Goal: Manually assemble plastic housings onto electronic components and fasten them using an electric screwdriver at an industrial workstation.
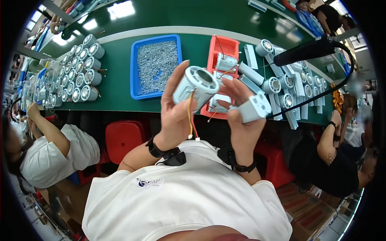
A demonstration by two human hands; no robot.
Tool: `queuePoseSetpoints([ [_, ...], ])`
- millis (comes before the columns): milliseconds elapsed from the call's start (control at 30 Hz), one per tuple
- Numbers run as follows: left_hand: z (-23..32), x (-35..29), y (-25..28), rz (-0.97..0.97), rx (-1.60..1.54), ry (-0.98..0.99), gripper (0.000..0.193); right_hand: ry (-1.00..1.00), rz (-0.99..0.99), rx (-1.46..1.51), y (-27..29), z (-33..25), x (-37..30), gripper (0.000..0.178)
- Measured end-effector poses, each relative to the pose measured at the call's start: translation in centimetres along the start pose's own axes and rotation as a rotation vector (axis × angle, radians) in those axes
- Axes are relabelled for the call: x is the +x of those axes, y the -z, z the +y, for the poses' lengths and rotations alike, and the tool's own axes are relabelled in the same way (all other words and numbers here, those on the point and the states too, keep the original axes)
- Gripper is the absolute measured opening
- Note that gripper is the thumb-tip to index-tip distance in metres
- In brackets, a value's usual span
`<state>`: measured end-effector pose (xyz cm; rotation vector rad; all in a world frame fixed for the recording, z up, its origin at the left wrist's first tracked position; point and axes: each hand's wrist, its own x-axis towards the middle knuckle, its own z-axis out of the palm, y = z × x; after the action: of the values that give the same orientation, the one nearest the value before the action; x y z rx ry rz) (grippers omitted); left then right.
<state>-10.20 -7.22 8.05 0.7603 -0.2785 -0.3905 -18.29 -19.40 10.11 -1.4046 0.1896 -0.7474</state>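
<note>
In my left hand [171, 120] is a light-grey cylindrical motor housing [187, 91], its round slotted end tilted up and toward the right. Yellow and red wires [190, 118] with small white plugs hang from it over my palm. My right hand [245, 134] grips a pale plastic cover piece [253, 108] between thumb and fingers. The two parts are close together but apart, above the table's near edge. Just behind my hands lies a red tray [211, 52] with several similar wired housings [226, 63] in it.
A blue tray [134, 68] of small screws lies behind my left hand. Wired housings [80, 78] crowd the left of the green table. To the right are more housings [271, 85] and long pale pieces [251, 73], beneath a corded black electric screwdriver [303, 51]. Co-workers sit on both sides.
</note>
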Motion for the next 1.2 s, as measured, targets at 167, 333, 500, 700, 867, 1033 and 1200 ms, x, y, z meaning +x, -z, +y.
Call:
queuePoseSetpoints([
  [167, 0.8, 0.3, -2.5, -0.111, 0.264, -0.151, 0.083, -0.019, -0.108, 0.192, -1.0, 1.4, 1.5, 0.072],
  [333, 3.1, 0.4, -1.4, -0.276, 0.578, -0.213, 0.084, -0.102, -0.29, 0.062, -0.6, 0.8, 2.0, 0.087],
  [500, 3.5, -0.5, -1.8, -0.254, 0.694, -0.22, 0.084, -0.161, -0.215, 0.178, -1.6, 0.5, 1.8, 0.085],
  [700, 3.5, -0.6, -2.2, -0.204, 0.676, -0.177, 0.082, -0.164, -0.157, 0.185, -1.5, 1.2, 1.4, 0.079],
  [867, 2.1, -1.1, -3.1, -0.065, 0.577, -0.306, 0.081, 0.046, -0.096, 0.035, -2.7, 1.0, 0.1, 0.074],
  [1033, 0.5, 0.5, -1.9, -0.063, 0.471, -0.297, 0.078, 0.056, 0.02, -0.064, -3.6, 1.2, 0.6, 0.064],
  [1200, 1.4, 1.2, -1.0, -0.034, 0.375, -0.265, 0.075, -0.107, -0.211, 0.095, -2.9, 1.6, 2.2, 0.038],
])
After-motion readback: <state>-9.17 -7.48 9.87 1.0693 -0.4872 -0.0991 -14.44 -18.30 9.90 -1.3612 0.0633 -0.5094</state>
